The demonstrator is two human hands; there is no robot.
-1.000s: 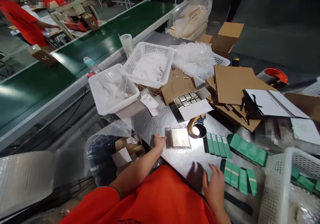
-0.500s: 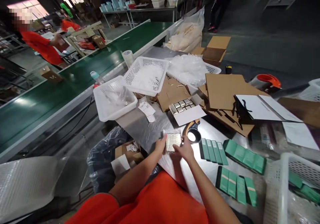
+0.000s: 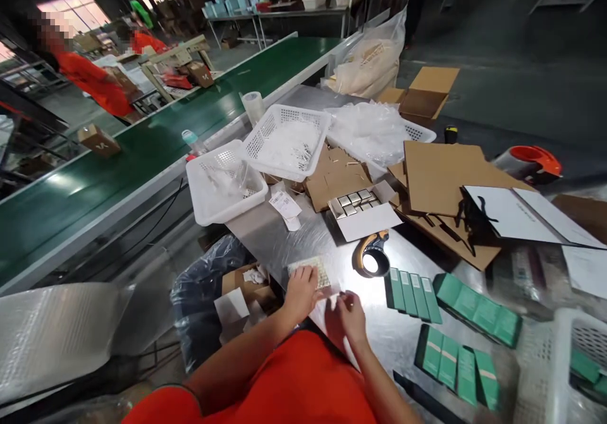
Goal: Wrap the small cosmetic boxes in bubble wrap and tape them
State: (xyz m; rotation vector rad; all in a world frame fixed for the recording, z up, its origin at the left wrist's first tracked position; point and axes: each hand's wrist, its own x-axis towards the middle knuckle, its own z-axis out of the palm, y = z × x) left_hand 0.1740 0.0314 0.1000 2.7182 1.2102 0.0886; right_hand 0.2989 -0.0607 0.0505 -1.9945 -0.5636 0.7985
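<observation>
A clear, bubbly-looking wrapped piece [image 3: 323, 268] with a pale gold tint lies on the metal table near its front edge. My left hand [image 3: 301, 292] rests on it, fingers stretched over its left part. Close by on the right, my right hand [image 3: 351, 315] is closed in a pinch at the end of a see-through flap [image 3: 331, 291]; what sits between its fingertips is too small to tell. Just beyond are a tape dispenser [image 3: 372, 254] and an opened white box [image 3: 370, 223] with several small silvery square pieces inside.
Several green boxes [image 3: 467, 307] lie to the right, beside a white basket [image 3: 562, 348]. White baskets [image 3: 227, 212] and flattened cardboard [image 3: 443, 177] fill the far side. A green conveyor belt [image 3: 156, 139] runs on the left. A bag-lined bin [image 3: 190, 310] stands below the table's left edge.
The wrapped piece, held between both hands before, now lies lower on the table. My left hand has moved onto its top, and my right hand has come down toward me.
</observation>
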